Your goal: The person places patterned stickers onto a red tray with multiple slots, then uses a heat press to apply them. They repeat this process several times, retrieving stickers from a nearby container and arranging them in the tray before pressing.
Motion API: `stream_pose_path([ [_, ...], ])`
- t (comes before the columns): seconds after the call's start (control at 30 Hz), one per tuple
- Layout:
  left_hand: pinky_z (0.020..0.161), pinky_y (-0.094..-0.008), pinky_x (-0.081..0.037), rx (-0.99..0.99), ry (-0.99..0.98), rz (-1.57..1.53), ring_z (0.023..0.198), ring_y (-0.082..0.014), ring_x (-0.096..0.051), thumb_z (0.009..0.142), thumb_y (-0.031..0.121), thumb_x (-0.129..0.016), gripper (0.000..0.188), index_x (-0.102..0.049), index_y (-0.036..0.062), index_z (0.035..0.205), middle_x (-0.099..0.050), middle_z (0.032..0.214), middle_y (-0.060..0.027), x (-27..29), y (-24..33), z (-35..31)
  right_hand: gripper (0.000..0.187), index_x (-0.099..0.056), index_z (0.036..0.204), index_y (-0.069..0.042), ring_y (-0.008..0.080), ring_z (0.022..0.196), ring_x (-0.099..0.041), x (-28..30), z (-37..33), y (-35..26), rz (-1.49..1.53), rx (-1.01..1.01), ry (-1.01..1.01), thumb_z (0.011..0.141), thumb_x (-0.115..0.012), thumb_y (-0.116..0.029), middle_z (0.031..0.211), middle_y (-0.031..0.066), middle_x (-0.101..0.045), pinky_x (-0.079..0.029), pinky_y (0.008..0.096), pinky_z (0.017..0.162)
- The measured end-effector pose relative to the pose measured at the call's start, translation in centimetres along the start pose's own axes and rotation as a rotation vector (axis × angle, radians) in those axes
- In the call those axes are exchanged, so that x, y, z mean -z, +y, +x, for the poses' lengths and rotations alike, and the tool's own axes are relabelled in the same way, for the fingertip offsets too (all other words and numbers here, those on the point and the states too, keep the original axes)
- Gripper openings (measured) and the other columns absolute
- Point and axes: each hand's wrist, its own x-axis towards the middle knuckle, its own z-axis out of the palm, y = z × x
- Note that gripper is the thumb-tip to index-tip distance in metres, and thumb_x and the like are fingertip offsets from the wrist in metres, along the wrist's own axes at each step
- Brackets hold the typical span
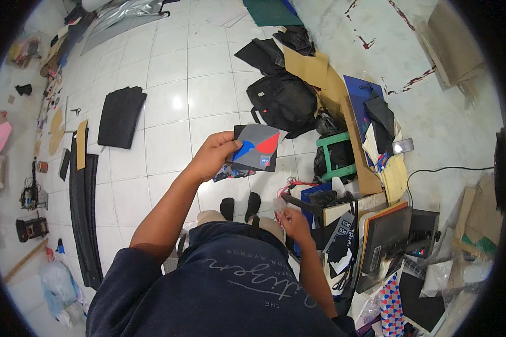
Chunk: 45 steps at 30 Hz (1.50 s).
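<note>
My left hand (215, 154) is raised in front of me, thumb on top, pinching a flat grey and black panel (256, 147) by its left edge. Red and blue curved shapes and a small blue-and-red emblem mark the panel. Just under that hand, part of a patterned piece (239, 173) in grey, blue and red shows; I cannot tell whether the hand holds it too. Low beside my right thigh is my right hand (296, 223), its fingers bent together near a small pale, translucent scrap (279, 205). What those fingers grip is too small to name.
A crowded worktop at right holds a dark monitor (383, 238), scissors (340, 282), a phone (402, 146) and papers. Beyond it are a green stool (336, 157) and a black backpack (282, 104). Black folded material (121, 117) and long dark strips (84, 219) lie on the tiled floor at left.
</note>
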Motion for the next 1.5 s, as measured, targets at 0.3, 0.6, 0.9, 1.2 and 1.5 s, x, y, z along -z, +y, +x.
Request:
stream_pose_path([
  [0.3, 0.073, -0.0247, -0.05, -0.007, -0.128, -0.175, 0.076, -0.0108, -0.061, 0.089, 0.008, -0.05, 0.023, -0.062, -0.0032, 0.106, -0.066, 0.09, -0.0062, 1.2, -0.6, 2.1, 0.032, -0.068, 0.085, -0.005, 0.0217, 0.058, -0.059, -14.8, -26.2, 29.7, 0.676, -0.893, 0.124, 0.083, -0.063, -0.036, 0.074, 0.007, -0.064, -0.044, 0.0368, 0.052],
  [0.6, 0.071, -0.0235, -0.047, -0.018, -0.074, -0.182, 0.073, -0.0101, -0.058, 0.089, 0.011, -0.05, 0.019, -0.061, -0.0012, 0.096, -0.064, 0.085, -0.0044, 0.9, -0.6, 3.3, 0.036, -0.063, 0.104, -0.003, 0.0162, 0.071, -0.062, -10.4, -19.1, 15.6, 0.496, -0.766, 0.056, 0.087, -0.063, -0.035, 0.086, 0.0068, -0.064, -0.047, 0.0302, 0.056],
  [0.9, 0.071, -0.0255, -0.047, -0.002, -0.065, -0.13, 0.074, -0.0108, -0.057, 0.088, 0.014, -0.05, 0.02, -0.061, -0.0003, 0.096, -0.063, 0.086, -0.0046, 0.1, -0.2, 4.2, 0.031, -0.061, 0.103, -0.005, 0.0123, 0.068, -0.059, -9.3, -15.1, 14.7, 0.681, -0.83, 0.23, 0.088, -0.064, -0.032, 0.083, 0.0023, -0.06, -0.042, 0.0233, 0.05],
  [1.2, 0.076, -0.0307, -0.049, 0.073, -0.027, -0.128, 0.077, -0.0148, -0.06, 0.088, 0.015, -0.048, 0.025, -0.06, -0.0004, 0.103, -0.064, 0.089, -0.0066, 0.8, -1.9, 5.5, 0.032, -0.061, 0.107, -0.004, 0.013, 0.066, -0.059, -10.4, -17.9, 16.3, 0.722, -0.934, 0.238, 0.088, -0.063, -0.03, 0.085, 0.0034, -0.061, -0.042, 0.0243, 0.049],
  [1.5, 0.077, -0.0391, -0.05, 0.172, 0.011, -0.051, 0.085, -0.0201, -0.061, 0.088, 0.017, -0.047, 0.029, -0.058, 0.0005, 0.109, -0.062, 0.096, -0.0084, 3.4, -7.9, 8.0, 0.034, -0.063, 0.107, -0.006, 0.0138, 0.064, -0.061, -12.0, -22.7, 17.6, 0.732, -0.984, 0.276, 0.088, -0.063, -0.035, 0.082, 0.0037, -0.063, -0.045, 0.0265, 0.047],
])
